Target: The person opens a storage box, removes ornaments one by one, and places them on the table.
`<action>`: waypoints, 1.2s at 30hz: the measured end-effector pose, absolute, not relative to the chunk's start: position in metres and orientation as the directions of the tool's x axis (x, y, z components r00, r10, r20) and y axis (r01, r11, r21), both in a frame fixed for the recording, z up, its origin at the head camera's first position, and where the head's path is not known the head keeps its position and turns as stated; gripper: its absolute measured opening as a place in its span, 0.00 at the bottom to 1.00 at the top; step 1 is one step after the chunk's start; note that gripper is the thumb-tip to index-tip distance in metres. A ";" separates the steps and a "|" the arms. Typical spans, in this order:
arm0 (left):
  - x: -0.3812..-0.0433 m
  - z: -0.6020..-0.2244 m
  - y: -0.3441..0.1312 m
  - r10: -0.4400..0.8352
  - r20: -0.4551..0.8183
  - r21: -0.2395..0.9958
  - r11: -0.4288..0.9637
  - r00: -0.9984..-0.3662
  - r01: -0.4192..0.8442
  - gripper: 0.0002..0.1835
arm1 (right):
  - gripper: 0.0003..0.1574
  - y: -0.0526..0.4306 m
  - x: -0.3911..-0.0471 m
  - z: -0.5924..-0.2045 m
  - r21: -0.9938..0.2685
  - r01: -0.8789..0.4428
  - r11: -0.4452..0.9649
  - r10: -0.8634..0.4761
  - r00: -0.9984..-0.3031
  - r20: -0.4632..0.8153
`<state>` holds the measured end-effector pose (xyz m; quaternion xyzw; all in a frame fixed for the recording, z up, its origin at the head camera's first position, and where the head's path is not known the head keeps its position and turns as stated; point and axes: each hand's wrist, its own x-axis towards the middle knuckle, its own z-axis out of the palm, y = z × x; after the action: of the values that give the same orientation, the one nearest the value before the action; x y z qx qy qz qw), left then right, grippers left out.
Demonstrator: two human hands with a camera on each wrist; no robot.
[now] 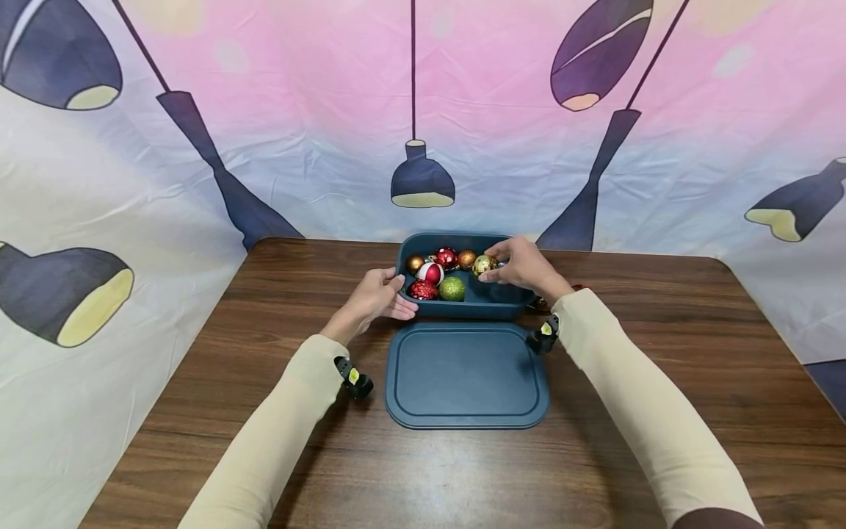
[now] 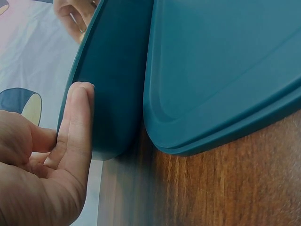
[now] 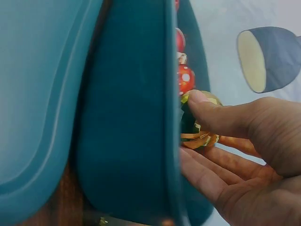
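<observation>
A dark teal storage box (image 1: 497, 292) without its lid stands toward the far edge of the table, and several Christmas ornaments lie inside it. My left hand (image 1: 378, 297) holds its near left corner, thumb at the rim and fingers stretched along the outer wall in the left wrist view. Over the right part of the box, my right hand (image 1: 525, 266) pinches a shiny gold Christmas ball (image 1: 484, 266) between thumb and fingers. Left of it lie a green glitter ball (image 1: 452, 289), a red-and-white ball (image 1: 431, 274), a red glitter ball (image 1: 422, 290) and smaller balls.
The matching teal lid (image 1: 468, 378) lies flat on the wooden table (image 1: 463, 474), just in front of the box. More ornaments (image 1: 538, 305) show partly behind my right wrist, beside the box. A printed cloth (image 1: 330, 110) hangs behind the table.
</observation>
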<state>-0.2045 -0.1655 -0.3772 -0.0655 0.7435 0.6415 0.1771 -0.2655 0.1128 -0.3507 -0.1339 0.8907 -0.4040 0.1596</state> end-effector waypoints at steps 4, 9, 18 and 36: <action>-0.205 -0.377 -0.165 0.132 -0.351 0.930 0.160 -0.927 -0.330 0.31 | 0.33 0.119 -0.263 -0.344 -0.757 -0.124 0.641 -0.362 -0.919 -0.156; -0.205 -0.378 -0.165 0.127 -0.353 0.929 0.165 -0.927 -0.331 0.31 | 0.34 0.128 -0.259 -0.336 -0.756 -0.120 0.643 -0.352 -0.924 -0.152; -0.205 -0.378 -0.164 0.128 -0.354 0.928 0.173 -0.927 -0.330 0.31 | 0.34 0.149 -0.255 -0.328 -0.701 -0.188 0.688 -0.362 -0.926 -0.106; -0.205 -0.378 -0.165 0.128 -0.349 0.929 0.179 -0.928 -0.324 0.31 | 0.33 0.194 -0.245 -0.311 -0.664 -0.214 0.716 -0.330 -0.943 -0.052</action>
<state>-0.2052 -0.1654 -0.3778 -0.0657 0.7470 0.6374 0.1775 -0.2447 0.1939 -0.3108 -0.1473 0.9226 -0.3466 0.0833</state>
